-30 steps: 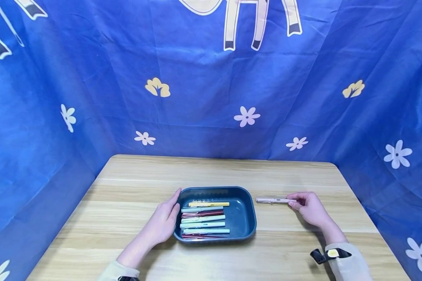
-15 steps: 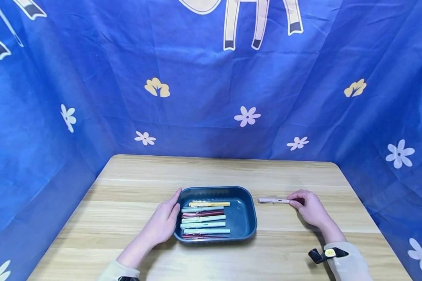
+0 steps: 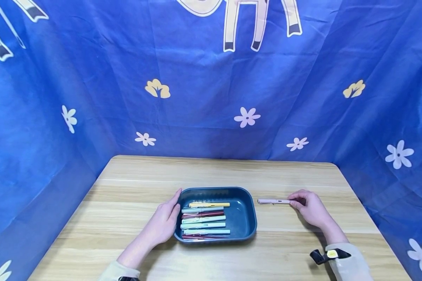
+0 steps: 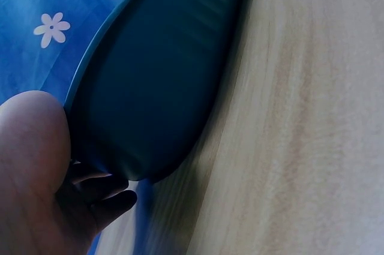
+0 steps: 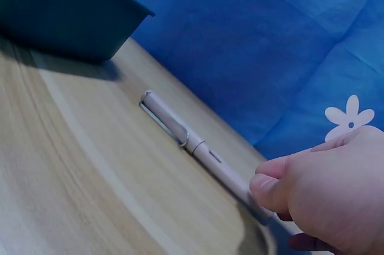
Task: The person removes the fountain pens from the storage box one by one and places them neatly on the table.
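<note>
Right now your right hand (image 3: 311, 210) rests on the table (image 3: 126, 195) to the right of the tray (image 3: 244, 218), and its fingertips (image 5: 267, 186) meet the near end of the pink pen (image 3: 273, 201). From the right wrist view, your thumb and fingers curl around that end in a pinch, while the pen itself lies flat on the wood, its capped end with the clip pointing toward the tray. The pen sits just beside the tray's right rim but does not touch it.

Your left hand (image 3: 163, 222) lies against the tray's left side, fingers fairly straight and pressed together along the outer wall, with the thumb up at the rim. The left wrist view shows the palm and fingers (image 4: 105, 198) touching that dark wall close up; the rest is blurred.

Inside the tray, several pens (image 3: 204, 220) lie side by side in its left half, running left to right: a yellow one farthest from you, then pale green, dark red and light blue ones. The tray's right half shows bare floor. Behind the table hangs a blue cloth (image 3: 211, 97) with white flowers.
</note>
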A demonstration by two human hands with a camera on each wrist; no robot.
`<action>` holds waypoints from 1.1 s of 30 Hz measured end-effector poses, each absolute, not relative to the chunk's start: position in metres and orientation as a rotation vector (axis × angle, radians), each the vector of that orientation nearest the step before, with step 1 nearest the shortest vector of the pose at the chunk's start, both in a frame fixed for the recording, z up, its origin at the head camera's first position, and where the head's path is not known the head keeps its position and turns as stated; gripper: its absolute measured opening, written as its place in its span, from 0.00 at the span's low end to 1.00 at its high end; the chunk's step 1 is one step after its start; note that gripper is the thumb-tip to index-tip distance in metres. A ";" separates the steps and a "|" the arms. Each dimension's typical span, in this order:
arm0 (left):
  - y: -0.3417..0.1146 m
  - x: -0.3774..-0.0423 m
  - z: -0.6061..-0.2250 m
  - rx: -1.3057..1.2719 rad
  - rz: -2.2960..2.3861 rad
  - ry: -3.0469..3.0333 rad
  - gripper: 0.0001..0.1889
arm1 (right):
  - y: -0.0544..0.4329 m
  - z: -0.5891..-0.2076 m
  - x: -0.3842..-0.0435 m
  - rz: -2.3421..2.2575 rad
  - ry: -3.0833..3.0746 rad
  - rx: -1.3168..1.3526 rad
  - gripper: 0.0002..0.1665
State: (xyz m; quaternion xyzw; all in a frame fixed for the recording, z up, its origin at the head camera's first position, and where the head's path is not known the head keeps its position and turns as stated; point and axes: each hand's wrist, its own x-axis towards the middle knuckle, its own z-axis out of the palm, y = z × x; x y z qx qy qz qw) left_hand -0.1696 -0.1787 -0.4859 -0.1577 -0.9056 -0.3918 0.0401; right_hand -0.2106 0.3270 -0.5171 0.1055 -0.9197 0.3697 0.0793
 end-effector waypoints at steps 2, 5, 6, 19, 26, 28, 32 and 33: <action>-0.179 -0.169 -0.486 -0.482 -1.203 -2.775 0.29 | 0.327 -0.514 -0.210 1.140 -2.741 0.313 0.07; -0.179 -0.169 -0.486 -0.482 -1.202 -2.771 0.28 | 0.325 -0.507 -0.208 1.193 -2.725 0.302 0.07; -0.179 -0.169 -0.486 -0.481 -1.202 -2.770 0.28 | 0.324 -0.505 -0.208 1.207 -2.723 0.297 0.08; -0.180 -0.169 -0.489 -0.482 -1.195 -2.765 0.28 | 0.308 -0.478 -0.205 1.247 -2.612 0.399 0.08; -0.179 -0.170 -0.489 -0.486 -1.197 -2.763 0.28 | 0.290 -0.456 -0.200 1.305 -2.579 0.440 0.09; -0.179 -0.170 -0.488 -0.485 -1.201 -2.763 0.28 | 0.284 -0.450 -0.199 1.310 -2.563 0.475 0.09; -0.179 -0.170 -0.487 -0.484 -1.207 -2.765 0.28 | 0.274 -0.441 -0.199 1.321 -2.534 0.542 0.09; -0.179 -0.170 -0.487 -0.484 -1.209 -2.766 0.28 | 0.271 -0.440 -0.199 1.326 -2.530 0.554 0.09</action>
